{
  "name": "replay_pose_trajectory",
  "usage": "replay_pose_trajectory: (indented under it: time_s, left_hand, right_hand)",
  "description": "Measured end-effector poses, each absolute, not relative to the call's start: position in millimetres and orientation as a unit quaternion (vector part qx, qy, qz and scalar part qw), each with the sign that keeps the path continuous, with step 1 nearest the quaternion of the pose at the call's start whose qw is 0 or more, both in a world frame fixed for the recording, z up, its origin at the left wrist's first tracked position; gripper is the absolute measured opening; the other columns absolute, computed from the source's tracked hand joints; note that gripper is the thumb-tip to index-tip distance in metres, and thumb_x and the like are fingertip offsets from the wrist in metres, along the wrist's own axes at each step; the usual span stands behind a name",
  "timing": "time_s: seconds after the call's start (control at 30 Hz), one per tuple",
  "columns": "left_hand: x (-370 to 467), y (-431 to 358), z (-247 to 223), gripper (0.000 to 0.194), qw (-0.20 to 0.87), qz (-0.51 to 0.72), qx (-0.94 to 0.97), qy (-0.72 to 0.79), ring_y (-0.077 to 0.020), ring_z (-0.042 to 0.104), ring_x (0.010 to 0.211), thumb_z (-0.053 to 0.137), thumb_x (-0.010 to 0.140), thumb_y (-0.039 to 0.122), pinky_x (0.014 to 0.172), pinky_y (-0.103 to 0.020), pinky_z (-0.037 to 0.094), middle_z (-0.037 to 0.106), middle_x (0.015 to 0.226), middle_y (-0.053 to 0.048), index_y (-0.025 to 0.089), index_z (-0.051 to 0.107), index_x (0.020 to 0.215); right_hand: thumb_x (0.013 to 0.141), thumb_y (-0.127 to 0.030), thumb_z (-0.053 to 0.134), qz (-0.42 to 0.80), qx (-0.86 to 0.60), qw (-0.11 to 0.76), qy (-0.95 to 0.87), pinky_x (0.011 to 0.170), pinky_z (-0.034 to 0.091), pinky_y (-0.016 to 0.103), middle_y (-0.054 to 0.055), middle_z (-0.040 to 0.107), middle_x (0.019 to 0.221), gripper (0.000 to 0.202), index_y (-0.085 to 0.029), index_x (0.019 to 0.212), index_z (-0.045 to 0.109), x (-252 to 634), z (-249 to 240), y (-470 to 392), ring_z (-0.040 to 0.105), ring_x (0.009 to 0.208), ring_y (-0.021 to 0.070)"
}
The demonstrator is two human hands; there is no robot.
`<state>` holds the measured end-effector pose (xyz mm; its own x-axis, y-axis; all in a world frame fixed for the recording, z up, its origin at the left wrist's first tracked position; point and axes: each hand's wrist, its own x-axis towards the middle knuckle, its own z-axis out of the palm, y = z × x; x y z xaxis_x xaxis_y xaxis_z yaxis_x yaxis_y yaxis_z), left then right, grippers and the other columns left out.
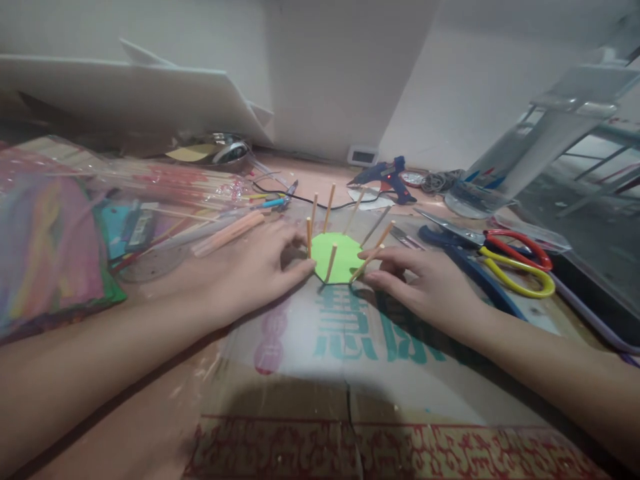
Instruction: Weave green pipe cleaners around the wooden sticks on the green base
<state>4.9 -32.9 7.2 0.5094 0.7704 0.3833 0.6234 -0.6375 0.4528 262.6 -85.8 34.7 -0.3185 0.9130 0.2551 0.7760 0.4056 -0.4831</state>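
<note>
A bright green octagonal piece lies on the table covering, with several thin wooden sticks standing round its rim. Some of these sticks lean outward. My left hand grips the left edge of the octagon, thumb in front and index finger behind, beside an upright stick. On the opposite side my right hand closes on the right edge, its fingertips close to a leaning stick. The fingertips' exact contact with the sticks is hard to make out.
A blue glue gun with a lit red light rests behind. Scissors with red and yellow handles and a dark phone lie right. A clear plastic container stands beyond. Bagged colourful materials are left.
</note>
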Motion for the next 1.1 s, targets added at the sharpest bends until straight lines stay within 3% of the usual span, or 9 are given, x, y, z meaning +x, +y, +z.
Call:
replay_pose_trajectory:
  time_s: [0.13, 0.23, 0.47, 0.77, 0.93, 1.1]
  left_hand:
    - [0.7, -47.3, 14.6, 0.013, 0.071, 0.309, 0.865, 0.388, -0.0189, 0.058, 0.079, 0.058, 0.088, 0.032, 0.072, -0.033, 0.045, 0.063, 0.084, -0.002, 0.02, 0.059, 0.09]
    - [2.3, -55.7, 15.1, 0.018, 0.069, 0.247, 0.904, 0.342, -0.0177, 0.062, 0.077, 0.054, 0.093, 0.034, 0.072, -0.033, 0.045, 0.07, 0.085, 0.0, 0.025, 0.067, 0.102]
    - [9.5, -50.5, 0.5, 0.028, 0.074, 0.187, 0.92, 0.337, -0.0201, 0.07, 0.091, 0.047, 0.099, 0.037, 0.079, -0.034, 0.05, 0.077, 0.104, 0.0, 0.027, 0.07, 0.112]
    - [8.5, -54.4, 11.9, 0.034, -0.046, 0.122, 0.948, 0.289, -0.0242, 0.069, 0.078, 0.043, 0.099, 0.033, 0.074, -0.039, 0.05, 0.075, 0.085, -0.008, 0.021, 0.073, 0.111]
    - [6.7, -52.6, 7.3, 0.035, 0.028, 0.157, 0.94, 0.303, -0.0232, 0.07, 0.094, 0.041, 0.101, 0.037, 0.084, -0.038, 0.051, 0.076, 0.104, -0.005, 0.023, 0.068, 0.12]
    - [8.4, -48.8, 3.5, 0.03, 0.07, 0.171, 0.931, 0.316, -0.0213, 0.07, 0.095, 0.044, 0.1, 0.035, 0.084, -0.036, 0.051, 0.076, 0.106, -0.003, 0.024, 0.069, 0.112]
  right_hand:
    - [0.091, -0.03, 0.062, 0.168, -0.53, 0.247, -0.794, 0.061, 0.048, 0.025, 0.003, 0.078, 0.088, 0.021, -0.021, 0.103, 0.076, 253.2, 31.4, -83.8, 0.065, 0.064, 0.0136]
    - [0.093, -0.025, 0.058, 0.186, -0.513, 0.252, -0.8, 0.071, 0.051, 0.024, 0.002, 0.078, 0.094, 0.019, -0.022, 0.096, 0.076, 249.9, 29.6, -83.2, 0.07, 0.078, 0.0149]
    - [0.093, -0.027, 0.057, 0.16, -0.52, 0.236, -0.805, 0.066, 0.05, 0.025, 0.002, 0.078, 0.089, 0.02, -0.023, 0.094, 0.076, 250.4, 26.5, -79.8, 0.071, 0.076, 0.0173]
    - [0.093, -0.028, 0.056, 0.138, -0.516, 0.236, -0.812, 0.067, 0.05, 0.026, 0.003, 0.078, 0.09, 0.021, -0.023, 0.097, 0.076, 251.0, 23.4, -81.9, 0.07, 0.075, 0.0168]
    - [0.089, -0.031, 0.063, 0.139, -0.541, 0.247, -0.791, 0.054, 0.045, 0.024, 0.002, 0.075, 0.073, 0.025, -0.022, 0.109, 0.075, 254.3, 21.5, -83.7, 0.063, 0.057, 0.0143]
    - [0.092, -0.032, 0.059, 0.148, -0.535, 0.228, -0.8, 0.058, 0.045, 0.025, 0.002, 0.077, 0.08, 0.024, -0.023, 0.106, 0.076, 252.5, 20.2, -80.6, 0.064, 0.061, 0.0146]
